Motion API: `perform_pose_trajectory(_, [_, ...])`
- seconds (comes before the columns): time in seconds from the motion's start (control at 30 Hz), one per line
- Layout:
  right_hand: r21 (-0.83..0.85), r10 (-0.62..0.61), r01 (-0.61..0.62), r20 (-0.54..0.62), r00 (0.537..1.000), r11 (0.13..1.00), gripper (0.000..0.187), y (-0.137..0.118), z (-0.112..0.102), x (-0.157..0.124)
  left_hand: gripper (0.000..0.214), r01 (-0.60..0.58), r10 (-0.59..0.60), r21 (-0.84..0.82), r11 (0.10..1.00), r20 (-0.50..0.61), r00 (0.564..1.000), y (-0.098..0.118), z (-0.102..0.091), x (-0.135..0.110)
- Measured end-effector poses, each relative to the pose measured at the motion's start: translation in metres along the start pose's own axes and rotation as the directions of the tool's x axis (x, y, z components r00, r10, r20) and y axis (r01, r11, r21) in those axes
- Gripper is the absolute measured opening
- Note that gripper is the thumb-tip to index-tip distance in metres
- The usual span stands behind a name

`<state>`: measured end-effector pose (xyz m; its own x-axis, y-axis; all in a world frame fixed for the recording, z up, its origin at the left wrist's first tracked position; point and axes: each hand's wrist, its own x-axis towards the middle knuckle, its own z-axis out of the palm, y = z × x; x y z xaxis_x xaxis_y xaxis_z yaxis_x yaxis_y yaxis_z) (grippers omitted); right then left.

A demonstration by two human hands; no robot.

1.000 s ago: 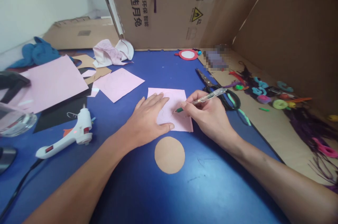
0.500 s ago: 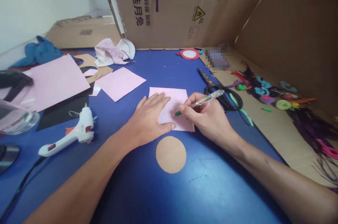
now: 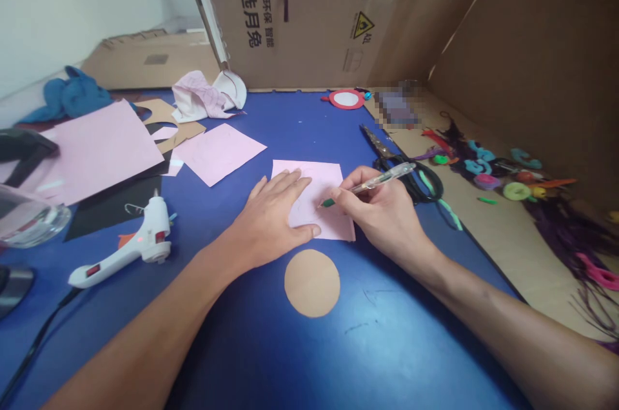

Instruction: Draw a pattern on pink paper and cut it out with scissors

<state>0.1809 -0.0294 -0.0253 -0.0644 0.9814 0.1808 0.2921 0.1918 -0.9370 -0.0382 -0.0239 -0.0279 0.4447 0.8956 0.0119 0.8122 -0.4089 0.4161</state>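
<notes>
A square of pink paper (image 3: 333, 175) lies on the blue table in front of me, with faint pen lines on it. My left hand (image 3: 275, 216) rests flat across its left side, fingers spread. My right hand (image 3: 382, 207) grips a clear pen (image 3: 387, 176) with a green part near its tip. The pen slants, and its tip is at the paper, just right of my left fingers. Nearer to me, below the paper, lies a round brown cardboard disc (image 3: 312, 283), apart from both hands.
Black-handled scissors (image 3: 411, 171) lie right of the paper. At left are a white glue gun (image 3: 140, 242) with a cord, a clear container (image 3: 33, 220) and pink sheets (image 3: 220, 152). A red-rimmed disc (image 3: 346, 98) lies behind. Colourful trinkets and tassels (image 3: 483, 165) cover the cardboard at right.
The pen has tipped slightly lower and its tip has shifted a little on the paper. My left hand stays in place on the sheet.
</notes>
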Motion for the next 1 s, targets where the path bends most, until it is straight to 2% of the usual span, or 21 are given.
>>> perform_pose_trajectory(0.1, [-0.01, 0.006, -0.006, -0.03, 1.0, 1.0, 0.021, -0.002, -0.001, 0.001, 0.087, 0.001, -0.001, -0.004, 1.0, 0.002, 1.0, 0.0, 0.0, 0.0])
perform_pose_trajectory(0.6, [-0.012, 0.041, -0.041, 0.026, 0.999, 0.999, 0.022, 0.0, 0.001, 0.0, 0.088, 0.007, -0.007, -0.012, 1.0, 0.007, 1.0, 0.001, -0.001, 0.0])
perform_pose_trajectory(0.83, [-0.004, -0.065, 0.066, -0.152, 0.986, 0.998, 0.024, -0.005, -0.005, 0.003, 0.087, -0.007, 0.007, 0.004, 1.0, -0.002, 1.0, -0.001, 0.001, -0.001])
perform_pose_trajectory(1.0, [0.027, -0.051, 0.057, -0.187, 0.981, 0.998, 0.037, -0.002, -0.014, 0.006, 0.087, -0.01, 0.01, -0.006, 1.0, 0.007, 1.0, -0.001, -0.001, -0.001])
